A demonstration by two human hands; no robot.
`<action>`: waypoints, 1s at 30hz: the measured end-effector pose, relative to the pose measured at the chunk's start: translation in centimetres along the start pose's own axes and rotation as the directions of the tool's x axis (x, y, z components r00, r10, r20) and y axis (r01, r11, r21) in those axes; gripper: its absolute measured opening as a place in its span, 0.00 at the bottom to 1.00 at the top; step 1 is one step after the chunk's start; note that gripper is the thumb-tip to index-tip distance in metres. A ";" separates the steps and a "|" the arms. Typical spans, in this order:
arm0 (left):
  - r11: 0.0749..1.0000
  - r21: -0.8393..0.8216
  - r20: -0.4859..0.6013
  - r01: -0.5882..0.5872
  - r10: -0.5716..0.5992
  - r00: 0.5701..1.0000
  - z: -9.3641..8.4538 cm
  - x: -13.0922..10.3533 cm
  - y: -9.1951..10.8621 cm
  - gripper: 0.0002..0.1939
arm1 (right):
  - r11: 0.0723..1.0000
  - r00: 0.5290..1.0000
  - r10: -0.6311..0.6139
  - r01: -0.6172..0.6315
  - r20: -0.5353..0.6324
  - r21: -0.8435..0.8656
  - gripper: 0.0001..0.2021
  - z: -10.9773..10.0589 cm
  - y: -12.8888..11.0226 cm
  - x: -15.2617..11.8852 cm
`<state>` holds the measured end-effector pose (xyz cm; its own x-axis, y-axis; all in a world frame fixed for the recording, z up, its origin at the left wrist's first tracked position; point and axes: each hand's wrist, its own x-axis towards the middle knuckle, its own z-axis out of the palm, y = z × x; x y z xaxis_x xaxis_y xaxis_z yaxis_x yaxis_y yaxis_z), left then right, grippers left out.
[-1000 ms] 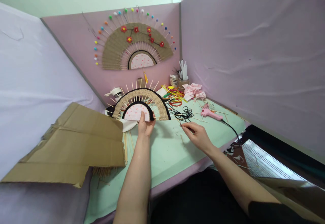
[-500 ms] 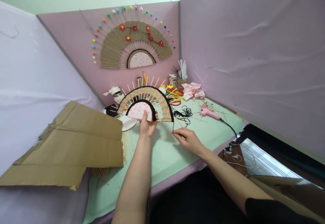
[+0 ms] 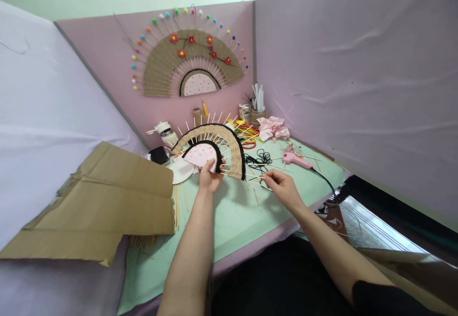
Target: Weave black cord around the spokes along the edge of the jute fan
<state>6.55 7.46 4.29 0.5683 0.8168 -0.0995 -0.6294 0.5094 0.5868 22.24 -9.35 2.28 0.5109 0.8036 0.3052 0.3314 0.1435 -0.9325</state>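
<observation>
My left hand [image 3: 211, 178] grips a half-round woven fan [image 3: 234, 156] by its lower inner edge, the thumb lying on the pink dotted centre. The fan has a tan woven band edged in black, with pale sticks poking out around it, and it tilts down to the right. My right hand [image 3: 275, 181] is pinched at the fan's lower right, by the stick ends and a black cord. Behind the fan's right side a tangle of black cord [image 3: 259, 159] lies on the table.
A pink glue gun [image 3: 297, 160] lies at the right, near crumpled pink paper [image 3: 272, 129]. Cardboard [image 3: 121, 192] covers sticks at the left. A white-lidded bottle [image 3: 167, 134] stands behind. A larger decorated fan [image 3: 157, 70] hangs on the pink wall.
The fan has tilted, its right end dropping lower. My right hand has moved right and slightly up, from below the fan's corner to beside the stick ends.
</observation>
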 end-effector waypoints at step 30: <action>0.997 0.001 0.001 0.082 -0.082 0.997 -0.1 0.0 -0.1 0.10 | 0.995 0.998 0.063 -0.065 0.020 0.082 0.13 0.3 -0.4 -0.1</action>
<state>6.57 7.46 4.11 0.6189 0.7717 -0.1463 -0.5798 0.5745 0.5777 21.81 -9.32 2.50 0.5146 0.8226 0.2418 0.2313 0.1383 -0.9630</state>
